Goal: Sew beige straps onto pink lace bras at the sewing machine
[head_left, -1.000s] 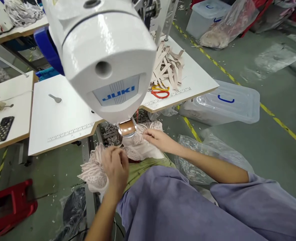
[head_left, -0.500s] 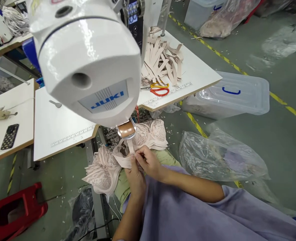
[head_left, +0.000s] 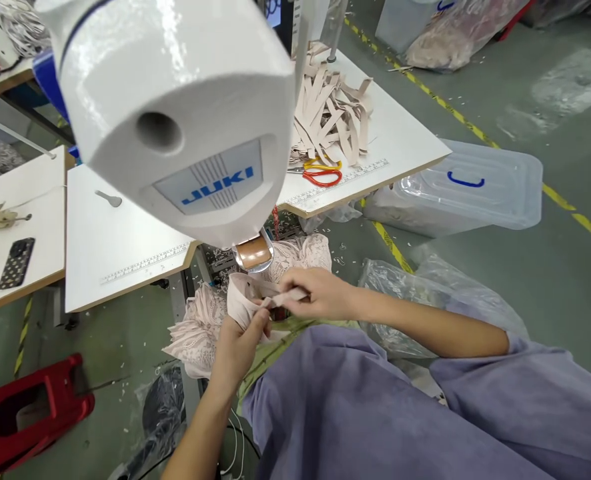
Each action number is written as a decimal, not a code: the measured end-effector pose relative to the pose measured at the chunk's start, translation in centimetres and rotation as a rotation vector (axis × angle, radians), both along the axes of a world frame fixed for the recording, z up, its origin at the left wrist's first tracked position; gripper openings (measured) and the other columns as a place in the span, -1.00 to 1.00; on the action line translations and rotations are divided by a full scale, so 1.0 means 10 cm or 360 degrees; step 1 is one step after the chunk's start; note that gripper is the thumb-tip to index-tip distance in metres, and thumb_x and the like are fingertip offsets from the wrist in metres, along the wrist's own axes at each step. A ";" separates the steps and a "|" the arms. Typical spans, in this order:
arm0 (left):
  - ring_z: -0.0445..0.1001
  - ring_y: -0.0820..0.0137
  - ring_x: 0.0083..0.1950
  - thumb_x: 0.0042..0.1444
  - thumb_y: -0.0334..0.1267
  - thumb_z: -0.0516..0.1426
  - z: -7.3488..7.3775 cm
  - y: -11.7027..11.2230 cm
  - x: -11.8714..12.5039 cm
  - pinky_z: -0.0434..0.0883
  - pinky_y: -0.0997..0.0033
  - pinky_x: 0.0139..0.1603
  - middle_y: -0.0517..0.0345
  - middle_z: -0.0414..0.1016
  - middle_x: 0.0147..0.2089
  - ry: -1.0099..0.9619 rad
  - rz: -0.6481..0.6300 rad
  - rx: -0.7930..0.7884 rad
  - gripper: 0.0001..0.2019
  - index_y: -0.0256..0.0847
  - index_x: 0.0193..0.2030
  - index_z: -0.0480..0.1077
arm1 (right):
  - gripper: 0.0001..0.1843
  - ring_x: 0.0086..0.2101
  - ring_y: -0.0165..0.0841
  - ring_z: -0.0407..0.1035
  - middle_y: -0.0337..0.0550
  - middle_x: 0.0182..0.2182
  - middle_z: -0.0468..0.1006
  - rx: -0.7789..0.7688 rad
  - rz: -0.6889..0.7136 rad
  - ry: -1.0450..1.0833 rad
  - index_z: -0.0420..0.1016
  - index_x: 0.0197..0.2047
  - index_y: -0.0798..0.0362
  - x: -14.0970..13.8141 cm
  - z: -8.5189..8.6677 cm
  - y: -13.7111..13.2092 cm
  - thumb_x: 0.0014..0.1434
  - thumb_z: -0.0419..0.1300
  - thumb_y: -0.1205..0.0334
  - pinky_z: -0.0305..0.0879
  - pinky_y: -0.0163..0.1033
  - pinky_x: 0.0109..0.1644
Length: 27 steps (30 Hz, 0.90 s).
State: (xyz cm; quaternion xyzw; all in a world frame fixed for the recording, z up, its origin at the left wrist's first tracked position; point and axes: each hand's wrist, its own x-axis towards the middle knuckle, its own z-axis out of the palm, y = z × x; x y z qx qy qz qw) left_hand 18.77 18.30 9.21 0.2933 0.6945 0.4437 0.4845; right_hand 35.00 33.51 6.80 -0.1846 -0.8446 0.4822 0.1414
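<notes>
Just above the lap of a lavender garment [head_left: 335, 400], the left hand [head_left: 238, 343] is pinching a pale pink bra [head_left: 240, 297] between thumb and fingers, and the right hand [head_left: 320, 293] is gripping a narrow strap [head_left: 279, 300]. Compared with half a second ago, the hands are standing farther apart and the strap is running between them; this suggests that it is being drawn out by hand, clear of the machine. The bra is sitting just below the head of a JUKI sewing machine [head_left: 190, 127], with stacked lace bras [head_left: 198, 330] lying to its left and more lacework [head_left: 303, 253] showing behind. Beyond, the white worktable [head_left: 120, 227] is carrying red- and yellow-handled scissors [head_left: 322, 172] and a heap of beige fabric strips [head_left: 330, 120]. On the scrap-littered floor [head_left: 565, 313], a red plastic stool [head_left: 63, 392] and a lidded clear box [head_left: 510, 183] are standing; yellow-black tape [head_left: 448, 107] is running past the box.
</notes>
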 end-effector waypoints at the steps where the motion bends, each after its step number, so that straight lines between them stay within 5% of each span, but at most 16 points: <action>1: 0.43 0.40 -0.39 0.18 -0.02 0.23 -0.03 0.01 -0.01 0.37 0.45 -0.31 0.15 0.52 -0.43 -0.0039 0.0102 0.0031 -0.72 -0.23 -0.22 0.52 | -0.91 -0.50 -0.46 0.28 -0.30 -0.44 0.48 0.0013 -0.0208 0.0010 0.40 -0.23 0.01 0.03 -0.02 0.01 0.20 0.18 0.19 0.13 -0.33 -0.41; 4: 0.49 0.42 -0.40 0.14 -0.03 0.27 -0.11 0.02 -0.04 0.42 0.44 -0.29 0.14 0.59 -0.34 -0.0251 0.0357 0.0101 -0.67 -0.20 -0.08 0.45 | -0.91 -0.48 -0.42 0.29 -0.26 -0.44 0.49 0.0140 -0.0546 0.0023 0.43 -0.23 -0.01 0.11 -0.05 0.03 0.28 0.14 0.18 0.20 -0.30 -0.36; 8: 0.40 0.54 -0.49 0.02 -0.12 0.36 -0.15 0.10 0.02 0.37 0.52 -0.38 0.17 0.57 -0.40 -0.0584 0.0521 0.0118 -0.73 -0.27 -0.27 0.49 | -0.83 -0.28 -0.36 0.44 -0.17 -0.30 0.58 0.0322 -0.0322 0.0210 0.50 -0.16 -0.03 0.06 -0.04 -0.08 0.37 0.07 0.22 0.34 -0.26 -0.18; 14: 0.47 0.48 -0.35 -0.08 -0.21 0.42 -0.18 0.20 0.18 0.43 0.49 -0.22 0.23 0.51 -0.41 -0.0822 0.0720 0.0314 -0.71 -0.26 -0.24 0.52 | -0.78 -0.19 -0.33 0.50 -0.10 -0.21 0.61 0.0311 -0.0254 0.0302 0.52 -0.05 -0.03 -0.20 -0.11 -0.32 0.39 0.05 0.22 0.43 -0.22 -0.14; 22: 0.61 0.27 -0.10 0.05 -0.17 0.34 -0.21 0.11 0.23 0.51 0.36 -0.04 0.03 0.67 -0.15 -0.0375 0.0686 0.0221 -0.72 -0.27 -0.13 0.60 | -0.84 -0.32 -0.38 0.46 -0.17 -0.28 0.60 0.0146 -0.0333 0.0135 0.57 -0.20 -0.02 -0.25 -0.17 -0.25 0.31 0.16 0.18 0.32 -0.27 -0.24; 27: 0.59 0.33 -0.35 0.07 -0.19 0.33 -0.17 0.05 0.23 0.54 0.41 -0.27 0.07 0.65 -0.38 0.0011 0.0502 0.0291 -0.81 -0.29 -0.29 0.63 | -0.96 -0.39 -0.44 0.37 -0.27 -0.40 0.50 -0.0145 -0.0148 0.0039 0.54 -0.33 0.02 -0.22 -0.06 -0.15 0.16 0.26 0.28 0.21 -0.33 -0.28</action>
